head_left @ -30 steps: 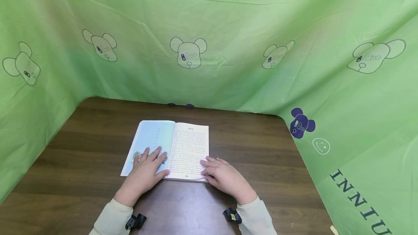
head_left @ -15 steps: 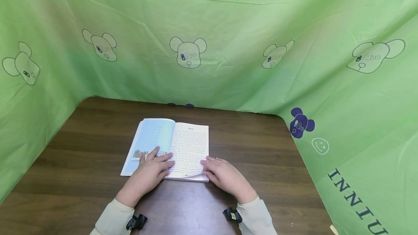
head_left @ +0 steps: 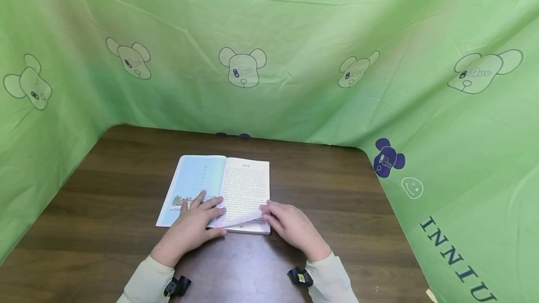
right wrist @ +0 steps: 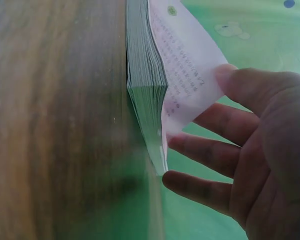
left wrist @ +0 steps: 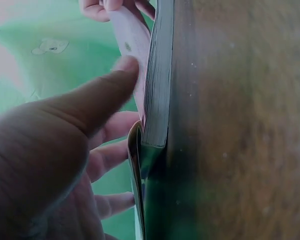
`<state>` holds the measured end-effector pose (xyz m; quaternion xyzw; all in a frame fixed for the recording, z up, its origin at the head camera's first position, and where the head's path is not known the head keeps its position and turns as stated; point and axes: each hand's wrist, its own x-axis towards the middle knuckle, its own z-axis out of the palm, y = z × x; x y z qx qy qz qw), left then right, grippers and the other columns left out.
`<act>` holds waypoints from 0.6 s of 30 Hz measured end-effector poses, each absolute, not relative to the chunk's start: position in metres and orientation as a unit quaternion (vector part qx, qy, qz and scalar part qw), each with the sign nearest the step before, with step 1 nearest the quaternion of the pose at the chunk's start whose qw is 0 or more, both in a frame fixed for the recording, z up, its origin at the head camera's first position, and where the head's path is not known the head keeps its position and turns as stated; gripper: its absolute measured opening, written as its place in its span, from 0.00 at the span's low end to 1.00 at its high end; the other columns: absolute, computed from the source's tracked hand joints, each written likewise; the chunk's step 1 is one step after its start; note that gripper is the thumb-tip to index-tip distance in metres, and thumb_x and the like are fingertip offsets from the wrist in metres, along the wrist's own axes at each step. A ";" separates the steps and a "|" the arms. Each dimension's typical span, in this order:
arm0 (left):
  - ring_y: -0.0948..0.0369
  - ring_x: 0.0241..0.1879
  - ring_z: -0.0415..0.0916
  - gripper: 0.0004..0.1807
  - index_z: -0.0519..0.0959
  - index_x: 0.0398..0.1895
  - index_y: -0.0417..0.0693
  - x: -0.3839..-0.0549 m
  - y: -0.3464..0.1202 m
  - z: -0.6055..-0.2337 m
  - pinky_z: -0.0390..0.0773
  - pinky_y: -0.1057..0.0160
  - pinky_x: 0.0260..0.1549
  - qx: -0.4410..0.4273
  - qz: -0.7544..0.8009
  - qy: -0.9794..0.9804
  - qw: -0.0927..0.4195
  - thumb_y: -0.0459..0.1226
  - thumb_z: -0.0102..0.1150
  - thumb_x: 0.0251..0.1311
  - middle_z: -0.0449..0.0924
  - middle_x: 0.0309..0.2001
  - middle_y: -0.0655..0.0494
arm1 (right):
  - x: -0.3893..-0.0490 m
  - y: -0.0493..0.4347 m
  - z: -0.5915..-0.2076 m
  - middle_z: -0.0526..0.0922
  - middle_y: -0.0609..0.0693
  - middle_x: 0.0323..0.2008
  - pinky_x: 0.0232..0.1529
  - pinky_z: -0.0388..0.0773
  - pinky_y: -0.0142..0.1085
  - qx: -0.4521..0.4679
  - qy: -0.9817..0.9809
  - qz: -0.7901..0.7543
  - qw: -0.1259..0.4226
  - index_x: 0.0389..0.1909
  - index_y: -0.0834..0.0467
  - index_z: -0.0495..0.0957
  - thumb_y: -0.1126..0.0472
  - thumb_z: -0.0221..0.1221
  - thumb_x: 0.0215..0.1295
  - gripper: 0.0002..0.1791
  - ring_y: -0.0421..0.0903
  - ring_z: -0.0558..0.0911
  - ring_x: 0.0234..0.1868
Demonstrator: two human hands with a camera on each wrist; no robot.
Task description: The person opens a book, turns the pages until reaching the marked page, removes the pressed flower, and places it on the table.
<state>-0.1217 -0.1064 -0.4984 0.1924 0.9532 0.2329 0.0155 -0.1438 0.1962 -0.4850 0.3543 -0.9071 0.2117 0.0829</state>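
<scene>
Head view: open book (head_left: 216,181) lies on table (head_left: 337,200), partly covered by spread left hand (head_left: 191,228). Raised page (right wrist: 190,65) is pinched by right hand (head_left: 292,226); likely light, floppy, easily creased, best held at outer corner.

Draped left, right and far in green cloth (head_left: 294,22), printed with cartoon animal heads (head_left: 243,70) and, near right, lettering (head_left: 455,263). Furnished with a brown wood-grain desk (head_left: 324,191), shining palely at near middle.

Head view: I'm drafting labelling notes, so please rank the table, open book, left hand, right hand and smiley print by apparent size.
1. Table
2. Open book
3. Left hand and right hand: too alike to rank
4. Smiley print
</scene>
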 end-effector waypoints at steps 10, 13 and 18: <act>0.38 0.78 0.53 0.27 0.84 0.60 0.57 -0.120 -0.103 -0.496 0.50 0.19 0.65 0.177 0.225 0.958 0.009 0.54 0.71 0.59 0.72 0.73 0.57 | -0.145 0.195 -0.486 0.89 0.44 0.49 0.54 0.83 0.43 0.355 -0.899 0.219 0.133 0.49 0.50 0.85 0.57 0.64 0.71 0.09 0.44 0.86 0.56; 0.38 0.78 0.54 0.26 0.85 0.60 0.56 -0.120 -0.103 -0.495 0.51 0.19 0.64 0.176 0.222 0.959 0.004 0.54 0.70 0.60 0.72 0.72 0.56 | -0.145 0.195 -0.485 0.89 0.42 0.50 0.53 0.83 0.43 0.341 -0.900 0.238 0.134 0.49 0.50 0.84 0.58 0.64 0.71 0.08 0.43 0.87 0.54; 0.37 0.77 0.55 0.24 0.85 0.59 0.57 -0.121 -0.103 -0.497 0.52 0.19 0.63 0.178 0.218 0.959 -0.001 0.53 0.69 0.62 0.73 0.72 0.56 | -0.143 0.197 -0.482 0.85 0.42 0.58 0.59 0.80 0.44 0.293 -0.897 0.303 0.136 0.51 0.51 0.80 0.58 0.65 0.70 0.11 0.42 0.84 0.59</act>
